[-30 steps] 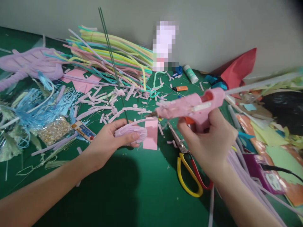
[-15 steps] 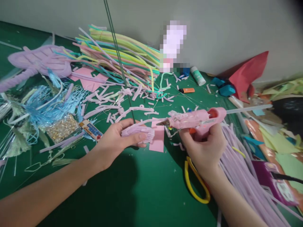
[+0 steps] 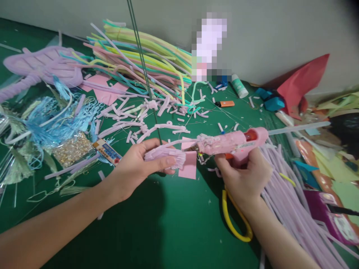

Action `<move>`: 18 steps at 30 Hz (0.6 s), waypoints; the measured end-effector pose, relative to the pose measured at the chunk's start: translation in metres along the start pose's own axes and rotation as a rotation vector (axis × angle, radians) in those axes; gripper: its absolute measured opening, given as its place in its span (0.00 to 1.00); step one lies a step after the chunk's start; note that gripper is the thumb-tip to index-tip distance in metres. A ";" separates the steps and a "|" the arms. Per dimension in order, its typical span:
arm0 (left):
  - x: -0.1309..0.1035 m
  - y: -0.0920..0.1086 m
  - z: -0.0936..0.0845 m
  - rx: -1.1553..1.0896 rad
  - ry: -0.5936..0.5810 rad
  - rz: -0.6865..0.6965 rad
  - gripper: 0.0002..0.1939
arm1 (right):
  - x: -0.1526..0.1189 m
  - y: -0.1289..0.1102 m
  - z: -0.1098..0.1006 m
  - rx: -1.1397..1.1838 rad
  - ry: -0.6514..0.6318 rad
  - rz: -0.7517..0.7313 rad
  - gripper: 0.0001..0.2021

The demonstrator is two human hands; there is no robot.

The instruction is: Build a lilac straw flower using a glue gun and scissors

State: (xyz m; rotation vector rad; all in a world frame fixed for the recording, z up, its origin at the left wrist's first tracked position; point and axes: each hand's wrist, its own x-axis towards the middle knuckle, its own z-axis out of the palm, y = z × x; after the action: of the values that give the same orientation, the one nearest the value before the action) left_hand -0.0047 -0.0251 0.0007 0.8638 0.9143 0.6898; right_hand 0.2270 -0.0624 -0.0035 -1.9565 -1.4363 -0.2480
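Note:
My left hand pinches a small lilac piece made of pipe cleaner between thumb and fingers. A loose lilac strand runs from this piece toward the right. My right hand is wrapped round the handle of a pink glue gun, whose clear glue stick sticks out at the back. The gun's nozzle is close to the strand, just above the lilac piece; whether they touch I cannot tell. Under the nozzle lies a pink paper card on the green table.
Scissors with a yellow handle and lilac pipe cleaners lie at the right. Coloured pipe cleaners, cut lilac bits, an orange lighter and a glue bottle are behind. Blue tassels and a bead bag lie left.
The view has shifted slightly. The nozzle sits a little nearer the lilac piece and its strand. Both hands keep their hold.

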 end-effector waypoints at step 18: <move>0.000 -0.003 -0.002 -0.012 -0.018 0.013 0.10 | 0.000 -0.001 0.001 -0.005 -0.002 0.003 0.17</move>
State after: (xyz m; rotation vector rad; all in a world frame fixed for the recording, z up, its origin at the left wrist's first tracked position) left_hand -0.0057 -0.0256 -0.0023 0.8645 0.8881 0.6976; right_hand 0.2264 -0.0618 -0.0039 -1.9628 -1.4349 -0.2485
